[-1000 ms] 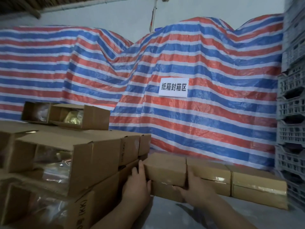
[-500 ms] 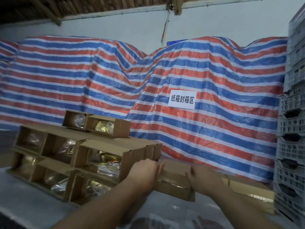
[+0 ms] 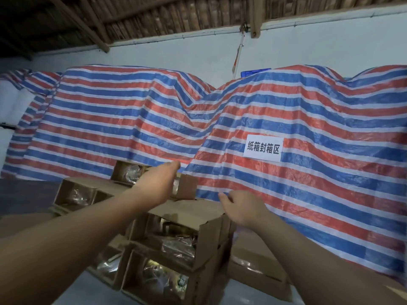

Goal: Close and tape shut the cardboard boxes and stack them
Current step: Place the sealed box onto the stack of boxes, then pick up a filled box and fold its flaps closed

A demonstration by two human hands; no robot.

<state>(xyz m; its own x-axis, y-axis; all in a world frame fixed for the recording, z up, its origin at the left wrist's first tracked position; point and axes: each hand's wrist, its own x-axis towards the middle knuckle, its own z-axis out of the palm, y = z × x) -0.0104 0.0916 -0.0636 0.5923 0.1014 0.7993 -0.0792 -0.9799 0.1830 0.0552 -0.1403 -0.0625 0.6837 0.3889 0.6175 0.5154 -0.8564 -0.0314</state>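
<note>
The left hand (image 3: 160, 183) is stretched out flat toward the top open box (image 3: 185, 189), with nothing held. The right hand (image 3: 241, 206) is loosely spread above the stack of open boxes (image 3: 176, 245). A taped box (image 3: 253, 269) is seen low at the right, beside the striped sheet (image 3: 308, 172).

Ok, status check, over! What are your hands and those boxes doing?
Left hand open, reaching at top open brown cardboard box. Right hand open above the stack, holding nothing. Taped brown cardboard box lower right. Nothing blocking.

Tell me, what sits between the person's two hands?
In the head view, an upright cardboard flap of the top open box stands between the left hand and right hand.
</note>
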